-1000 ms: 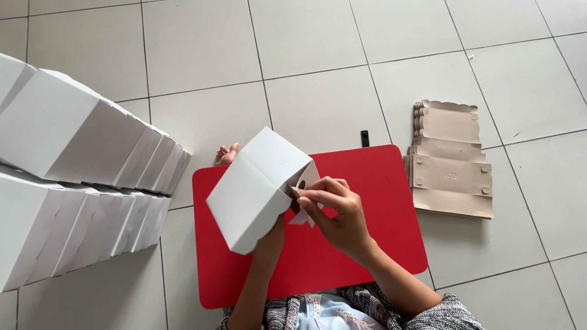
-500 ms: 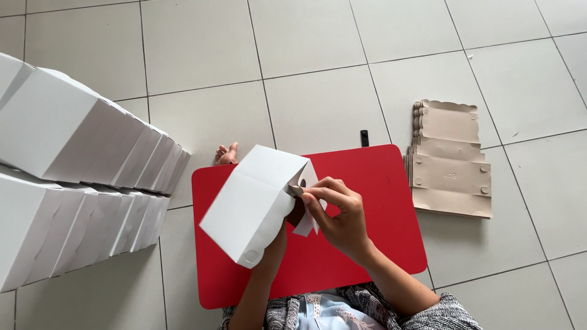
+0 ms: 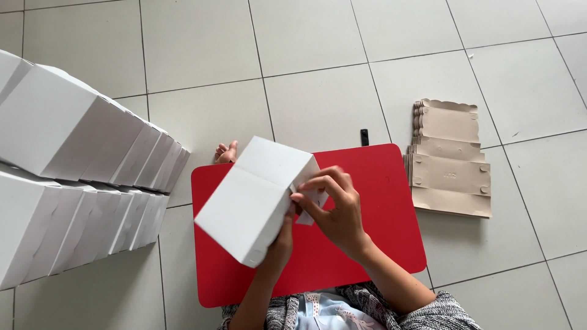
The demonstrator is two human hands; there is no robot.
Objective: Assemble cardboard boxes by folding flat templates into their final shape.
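white box (image 3: 254, 198) tipped lower and leftward, right hand (image 3: 335, 206) now pressing its side flap

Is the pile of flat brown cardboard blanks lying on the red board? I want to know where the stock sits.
No, the flat brown cardboard blanks lie on the tiled floor beside the red board.

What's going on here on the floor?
A person sitting on a tiled floor holds a white cardboard box over a red board. The left hand props it from beneath; the right hand pinches a flap at its side. Finished white boxes line the left, flat brown blanks lie stacked at right.
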